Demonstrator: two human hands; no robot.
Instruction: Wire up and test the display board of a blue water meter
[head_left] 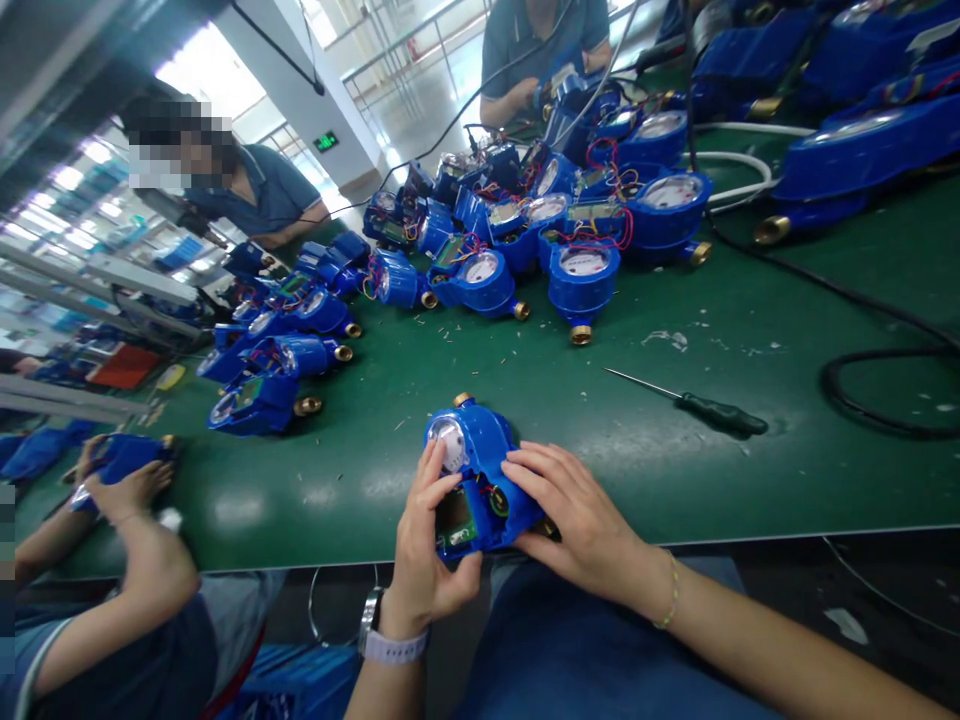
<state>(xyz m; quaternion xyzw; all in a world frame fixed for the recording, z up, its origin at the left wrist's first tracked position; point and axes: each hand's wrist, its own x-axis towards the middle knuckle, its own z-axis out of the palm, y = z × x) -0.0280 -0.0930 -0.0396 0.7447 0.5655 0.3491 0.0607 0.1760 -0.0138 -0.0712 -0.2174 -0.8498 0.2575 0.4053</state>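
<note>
A blue water meter [480, 430] rests at the front edge of the green table, between my two hands. Its round white dial faces up, and an opened housing below the dial shows a green circuit board. My left hand [431, 550] grips the meter's left side, fingers over the dial and thumb at the lower edge of the housing. My right hand [574, 515] holds the right side, fingers curved over the blue shell; its thumb is low by the near end. A brass fitting sticks out at the far end.
A screwdriver [720, 412] with a dark green handle lies to the right. Several blue meters [480, 280] with loose wires crowd the back of the table [420, 370]. A black cable [832, 285] curls at the right. Co-workers sit at the left and across; one's hands [127, 490] hold a blue meter.
</note>
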